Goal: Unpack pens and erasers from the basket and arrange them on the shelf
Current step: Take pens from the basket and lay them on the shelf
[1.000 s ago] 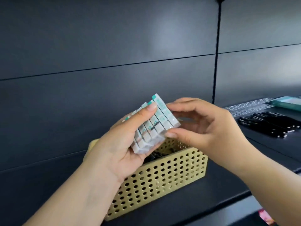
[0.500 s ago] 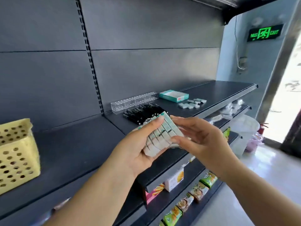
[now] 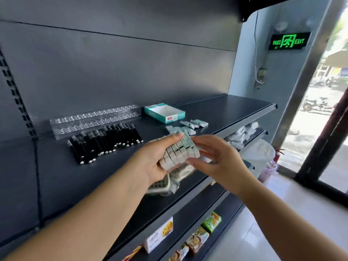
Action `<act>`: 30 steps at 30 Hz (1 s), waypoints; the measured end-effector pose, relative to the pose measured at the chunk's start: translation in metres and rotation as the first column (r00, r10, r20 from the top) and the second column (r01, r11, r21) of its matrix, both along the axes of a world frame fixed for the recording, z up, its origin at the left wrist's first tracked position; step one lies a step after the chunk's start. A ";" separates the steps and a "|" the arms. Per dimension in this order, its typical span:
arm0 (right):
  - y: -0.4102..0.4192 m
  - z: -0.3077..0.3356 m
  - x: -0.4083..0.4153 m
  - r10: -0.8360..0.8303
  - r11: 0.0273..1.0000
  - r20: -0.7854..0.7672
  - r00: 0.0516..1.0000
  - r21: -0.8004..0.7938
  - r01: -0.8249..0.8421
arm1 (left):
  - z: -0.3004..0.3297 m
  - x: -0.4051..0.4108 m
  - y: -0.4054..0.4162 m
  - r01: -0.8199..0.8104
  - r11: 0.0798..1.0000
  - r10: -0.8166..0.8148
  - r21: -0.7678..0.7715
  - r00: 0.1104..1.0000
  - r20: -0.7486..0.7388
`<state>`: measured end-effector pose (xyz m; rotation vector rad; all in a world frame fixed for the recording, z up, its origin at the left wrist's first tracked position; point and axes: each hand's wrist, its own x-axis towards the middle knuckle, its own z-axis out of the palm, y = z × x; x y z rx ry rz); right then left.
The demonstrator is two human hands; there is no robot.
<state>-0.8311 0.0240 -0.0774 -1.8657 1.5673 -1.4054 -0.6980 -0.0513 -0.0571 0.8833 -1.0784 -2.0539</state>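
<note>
Dark metal shop shelving fills the view, with a lit green exit sign (image 3: 289, 42) and a bright doorway off to the right. On the black shelf (image 3: 235, 112) lies a row of black pens (image 3: 105, 142) side by side, a clear plastic tray (image 3: 94, 119) behind them, an open teal and white box (image 3: 164, 114), and a loose scatter of small wrapped erasers (image 3: 188, 126) near the shelf's front edge. The basket is not in sight.

A person stands close, both arms reaching over the shelf. The left hand (image 3: 152, 162) grips a fanned stack of packaged erasers (image 3: 178, 152), thumb curled over the top and fingers wrapped beneath. The right hand (image 3: 216, 159) has its fingers loosely spread, the tips touching the stack's right end as if to peel one off. More wrapped packs (image 3: 165, 183) show beneath the left hand; whether held or lying on the shelf is unclear.

These erasers look light, small and fairly firm, but their glossy wrappers seem slippery and the fan could slide apart. Pinching one pack across its narrow sides, near the end, seems the safest hold.
</note>
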 end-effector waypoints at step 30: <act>-0.274 -0.042 -0.199 0.271 0.948 -0.448 0.852 -0.030 -0.317 | -0.030 -0.184 -0.208 -0.369 0.854 0.521 -0.368 0.589 0.618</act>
